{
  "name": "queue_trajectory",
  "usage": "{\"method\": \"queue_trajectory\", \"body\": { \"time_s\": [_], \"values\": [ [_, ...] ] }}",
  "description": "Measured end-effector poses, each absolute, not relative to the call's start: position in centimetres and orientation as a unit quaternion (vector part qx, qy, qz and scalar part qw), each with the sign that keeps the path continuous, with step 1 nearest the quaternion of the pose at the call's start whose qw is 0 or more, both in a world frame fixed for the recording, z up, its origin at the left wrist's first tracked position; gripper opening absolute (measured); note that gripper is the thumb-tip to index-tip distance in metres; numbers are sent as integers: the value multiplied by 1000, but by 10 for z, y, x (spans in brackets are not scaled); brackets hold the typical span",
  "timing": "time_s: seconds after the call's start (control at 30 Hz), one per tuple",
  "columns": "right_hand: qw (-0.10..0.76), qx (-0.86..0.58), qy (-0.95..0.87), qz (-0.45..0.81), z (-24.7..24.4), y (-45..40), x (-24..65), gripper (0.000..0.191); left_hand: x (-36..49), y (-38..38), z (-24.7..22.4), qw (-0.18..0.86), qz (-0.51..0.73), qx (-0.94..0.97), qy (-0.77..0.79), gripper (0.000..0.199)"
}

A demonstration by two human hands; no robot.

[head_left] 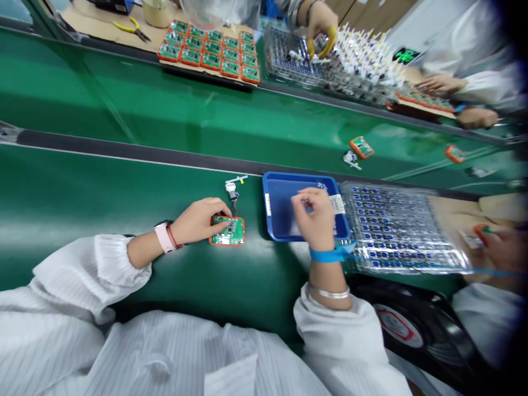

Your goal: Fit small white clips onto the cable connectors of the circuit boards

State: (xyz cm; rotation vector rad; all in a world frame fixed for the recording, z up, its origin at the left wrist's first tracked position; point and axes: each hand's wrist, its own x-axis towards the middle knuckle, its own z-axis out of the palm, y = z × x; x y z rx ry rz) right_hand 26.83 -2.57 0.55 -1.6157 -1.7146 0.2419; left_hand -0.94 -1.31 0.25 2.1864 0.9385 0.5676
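Observation:
My left hand [202, 221] grips the left edge of a green circuit board [234, 233] in an orange frame, flat on the green work surface [173, 300]. Thin wires run from the board's top to a small motor with a white fitting [231, 190] just above it. Over the blue tray [284, 237], my right hand [315, 215] is curled with thumb and fingertips together; whatever is between them is too small to make out. Small pale bits [322, 186] lie near the tray's back edge.
Right of the tray sits a clear plastic tray [391, 228] of small blue-and-metal parts. A black reel [412, 330] is at lower right. Beyond the dark rail [136, 151], a green belt [264, 129] carries boards [362, 147]. Other people's hands [322, 27] work across it and at far right.

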Motion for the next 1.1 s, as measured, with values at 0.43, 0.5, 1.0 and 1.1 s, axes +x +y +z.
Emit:
{"method": "queue_trajectory", "body": {
  "time_s": [0.43, 0.5, 1.0, 1.1],
  "values": [
    [276, -700, -653, 80, -30, -10, 344, 17, -9, -12, 4, 330, 197, 853, 354, 13],
    [271, -688, -669, 80, -30, -9, 347, 15, -10, -11, 3, 329, 200, 853, 351, 12],
    [344, -491, -735, 318, 5, -56, 171, 11, 0, -20, 9, 372, 289, 802, 367, 11],
    [345, -503, -725, 319, -3, -57, 173, 10, -2, -19, 7, 371, 281, 806, 365, 10]
  ]
}}
